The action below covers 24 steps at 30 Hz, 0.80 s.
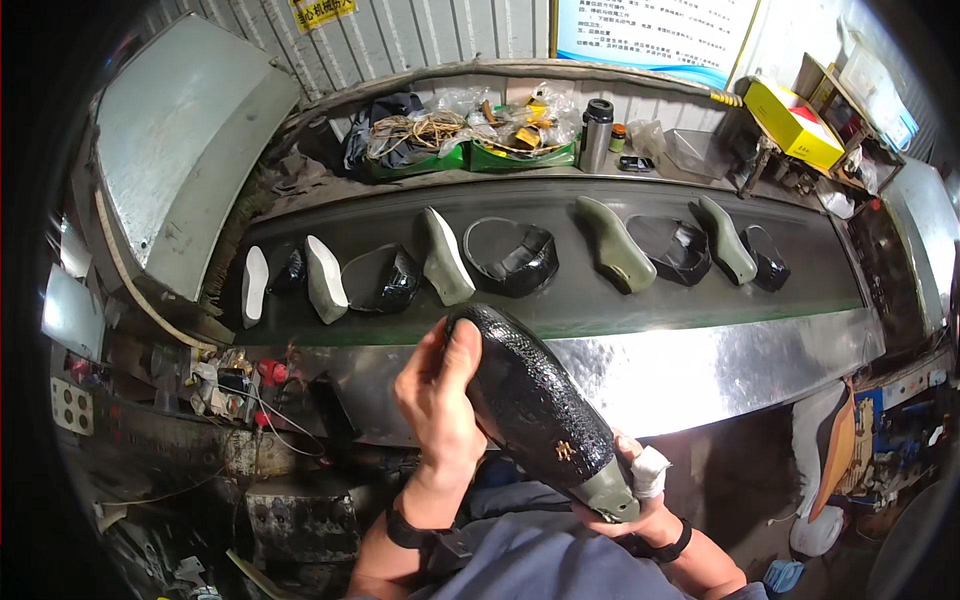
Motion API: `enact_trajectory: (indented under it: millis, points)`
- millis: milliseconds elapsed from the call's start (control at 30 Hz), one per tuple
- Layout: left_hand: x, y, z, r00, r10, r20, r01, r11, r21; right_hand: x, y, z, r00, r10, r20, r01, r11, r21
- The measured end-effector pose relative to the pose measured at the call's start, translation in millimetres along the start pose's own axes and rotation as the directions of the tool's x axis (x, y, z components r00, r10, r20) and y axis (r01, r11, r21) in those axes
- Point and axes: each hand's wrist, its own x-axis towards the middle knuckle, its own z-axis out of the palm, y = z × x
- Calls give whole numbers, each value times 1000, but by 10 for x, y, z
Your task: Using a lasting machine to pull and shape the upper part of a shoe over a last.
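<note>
In front of my body I hold a shoe last with a glossy black upper (pixel 535 390) pulled over it, tilted from upper left to lower right. My left hand (pixel 445 400) is closed around its upper-left end, thumb lying on top of the black surface. At the lower right, my right hand (pixel 645 490) grips the bare green end of the last (pixel 608 492); a white wrap covers one finger. Beyond my hands, several lasts lie on a dark belt, among them a white-faced last (pixel 447 255) and a green last (pixel 615 245). Black uppers (pixel 512 255) lie between them.
A shiny metal ledge (pixel 700 370) runs along the belt's near edge. Behind stand green trays (pixel 525 155) of scraps, a steel flask (pixel 596 138) and a yellow box (pixel 795 125). Metal hoods (pixel 190 140) flank the belt. Cables and tools (pixel 235 385) crowd the left.
</note>
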Motion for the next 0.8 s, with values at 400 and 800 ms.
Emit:
enact_trajectory:
  millis: [400, 800]
  points:
    - [38, -90, -101, 886, -16, 463, -16, 998, 66, -46, -256, 83, 933, 307, -185, -291, 950, 113]
    - [28, -130, -262, 686, -20, 727, 117, 990, -83, 27, -497, 236, 780, 539, -319, -434, 832, 345]
